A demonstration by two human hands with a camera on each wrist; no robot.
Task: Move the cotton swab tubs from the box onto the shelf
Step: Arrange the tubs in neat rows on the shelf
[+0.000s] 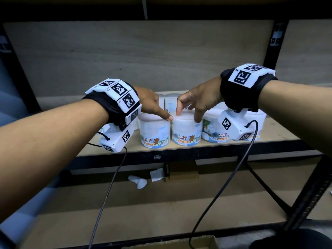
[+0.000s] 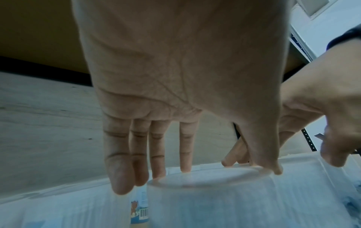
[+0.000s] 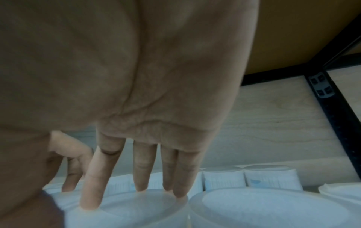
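Note:
Several clear cotton swab tubs with "COTTON BUDS" labels stand on the wooden shelf (image 1: pixel 280 133). My left hand (image 1: pixel 152 105) reaches over the front left tub (image 1: pixel 154 132). Its fingers are straight, with tips at the lid's far rim and the thumb at the right rim (image 2: pixel 273 168). My right hand (image 1: pixel 187 112) hovers over the front middle tub (image 1: pixel 186 132); its straight fingertips (image 3: pixel 89 203) rest on that lid (image 3: pixel 132 205). Another tub (image 1: pixel 215 132) stands to the right, and more tubs (image 3: pixel 222 179) fill the back row.
Black metal uprights (image 1: pixel 273 51) frame the shelf, and a wooden back panel closes it. On the lower shelf lie a white object (image 1: pixel 138 182) and a small brown box (image 1: pixel 181 171). A cardboard box edge (image 1: pixel 179 244) shows at the bottom. Wrist cables (image 1: pixel 111 186) hang down.

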